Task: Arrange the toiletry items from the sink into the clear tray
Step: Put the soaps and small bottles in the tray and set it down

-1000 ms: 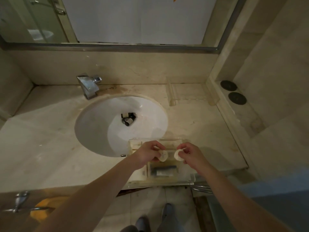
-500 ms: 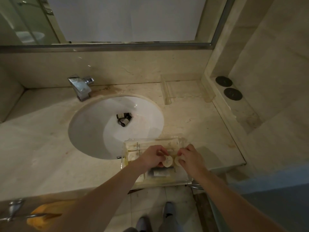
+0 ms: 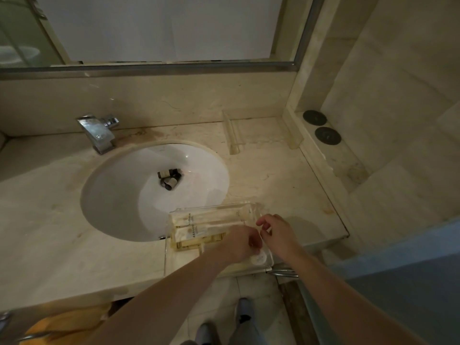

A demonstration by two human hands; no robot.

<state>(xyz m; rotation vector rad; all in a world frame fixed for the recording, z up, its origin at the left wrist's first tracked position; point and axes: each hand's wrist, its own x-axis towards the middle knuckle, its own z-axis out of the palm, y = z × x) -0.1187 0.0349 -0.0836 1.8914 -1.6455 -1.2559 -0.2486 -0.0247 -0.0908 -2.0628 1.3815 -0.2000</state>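
Note:
The clear tray point(image 3: 166, 255) sits at the counter's front edge, right of the white sink point(image 3: 119, 195). Several cream toiletry boxes point(image 3: 193, 231) lie in its far half. A small round white packet point(image 3: 258, 258) rests in its near right corner. My left hand point(image 3: 240, 242) hovers over the tray with fingers curled down beside that packet, so what it holds is hidden. My right hand point(image 3: 280, 235) is just right of it, fingers loosely apart with nothing seen in them. Two small dark bottles point(image 3: 169, 179) lie at the sink's drain.
A chrome faucet point(image 3: 98, 131) stands behind the sink at left. A second clear tray point(image 3: 232, 135) sits against the back wall. Two dark round discs point(image 3: 321, 127) lie on the right ledge. A metal rail point(image 3: 283, 272) sticks out below the counter edge.
Both hands carried round white packets down and to the right into the tray. One packet now lies in the tray's near right corner, and my right hand's fingers have spread.

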